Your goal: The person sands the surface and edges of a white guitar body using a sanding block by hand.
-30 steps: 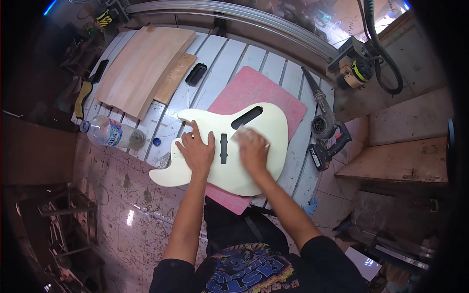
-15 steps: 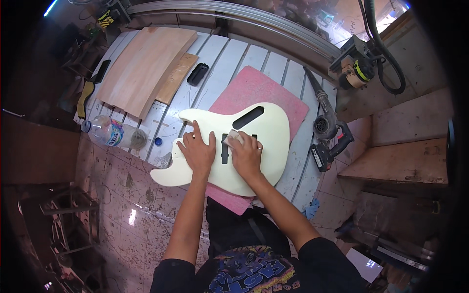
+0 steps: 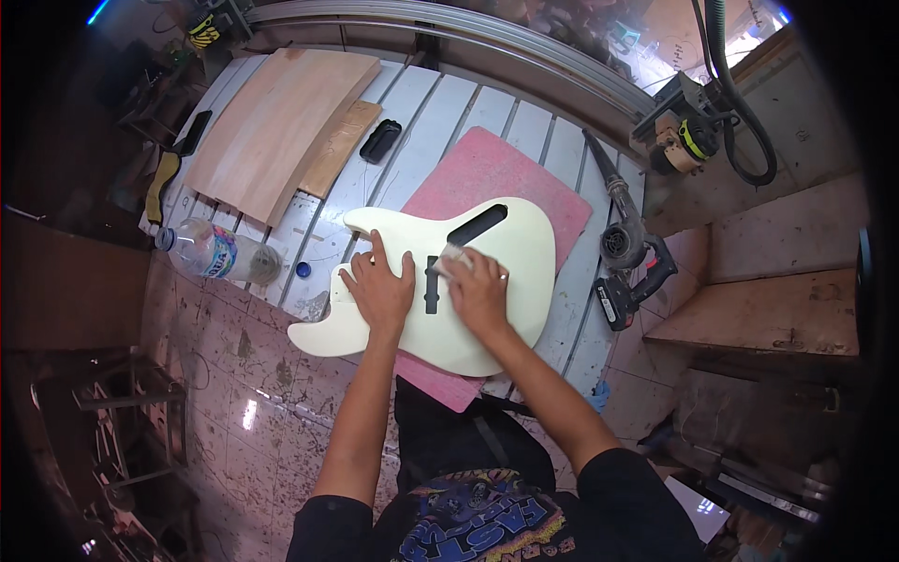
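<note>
A cream-coloured electric guitar body (image 3: 529,272) lies flat on a pink mat (image 3: 562,204), its horns toward the left and dark cut-outs in its top. My left hand (image 3: 381,292) rests open on the body near the neck pocket, fingers spread. Under the bent fingers of my right hand (image 3: 481,294) is a small whitish folded sandpaper sheet (image 3: 452,258), pressed on the body beside the dark middle cavity. My palm and fingers hide part of the sheet and some of that cavity.
On the slatted white table (image 3: 440,112) lie a curved wooden panel (image 3: 281,131), a smaller board (image 3: 340,150), a black tray (image 3: 380,141) and a blue cap (image 3: 302,270). A clear plastic bottle (image 3: 220,253) lies at the left edge, a cordless blower (image 3: 622,244) at the right.
My right hand has shifted slightly to the right with the sandpaper, uncovering the lower part of the middle cavity. My left hand and the guitar body stay in place.
</note>
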Demonstrator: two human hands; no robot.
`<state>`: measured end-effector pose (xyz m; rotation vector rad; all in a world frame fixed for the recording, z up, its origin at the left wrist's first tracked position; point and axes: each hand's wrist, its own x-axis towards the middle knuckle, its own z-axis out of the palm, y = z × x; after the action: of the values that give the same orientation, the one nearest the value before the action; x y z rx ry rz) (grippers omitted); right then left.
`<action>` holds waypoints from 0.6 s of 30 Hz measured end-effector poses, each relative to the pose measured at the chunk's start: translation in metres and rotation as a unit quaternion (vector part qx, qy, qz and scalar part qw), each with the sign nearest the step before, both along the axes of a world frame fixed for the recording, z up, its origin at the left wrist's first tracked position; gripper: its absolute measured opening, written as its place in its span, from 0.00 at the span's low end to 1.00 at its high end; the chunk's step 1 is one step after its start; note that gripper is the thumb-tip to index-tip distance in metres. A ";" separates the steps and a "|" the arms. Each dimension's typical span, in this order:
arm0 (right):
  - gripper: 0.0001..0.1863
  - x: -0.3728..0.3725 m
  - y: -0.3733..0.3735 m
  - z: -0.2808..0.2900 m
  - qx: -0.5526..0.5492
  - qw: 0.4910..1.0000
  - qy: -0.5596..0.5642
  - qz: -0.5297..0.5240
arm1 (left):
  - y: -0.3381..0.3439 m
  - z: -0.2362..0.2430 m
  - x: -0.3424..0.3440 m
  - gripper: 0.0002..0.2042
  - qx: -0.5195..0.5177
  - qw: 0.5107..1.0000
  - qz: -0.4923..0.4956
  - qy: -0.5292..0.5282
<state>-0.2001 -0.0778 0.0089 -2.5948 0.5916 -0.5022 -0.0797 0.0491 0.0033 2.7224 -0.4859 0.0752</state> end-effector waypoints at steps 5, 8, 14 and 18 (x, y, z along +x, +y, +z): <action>0.26 0.020 -0.113 0.026 0.035 0.992 0.002 -0.124 | -0.003 0.000 -0.001 0.37 -0.003 1.000 -0.004 -0.004; 0.27 0.014 -0.103 0.007 -0.017 0.990 0.008 -0.138 | -0.007 0.001 -0.001 0.37 -0.005 1.000 -0.008 -0.012; 0.29 -0.010 -0.018 -0.012 0.005 1.000 -0.013 0.021 | -0.001 0.002 0.001 0.37 -0.004 1.000 -0.004 -0.006; 0.24 0.011 -0.105 0.019 -0.043 0.995 0.000 -0.087 | 0.001 0.001 0.000 0.37 -0.010 1.000 0.002 -0.008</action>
<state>-0.1889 -0.1829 0.0279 -2.6370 0.8170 -0.5964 -0.0793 0.0503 0.0046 2.7041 -0.4823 0.1011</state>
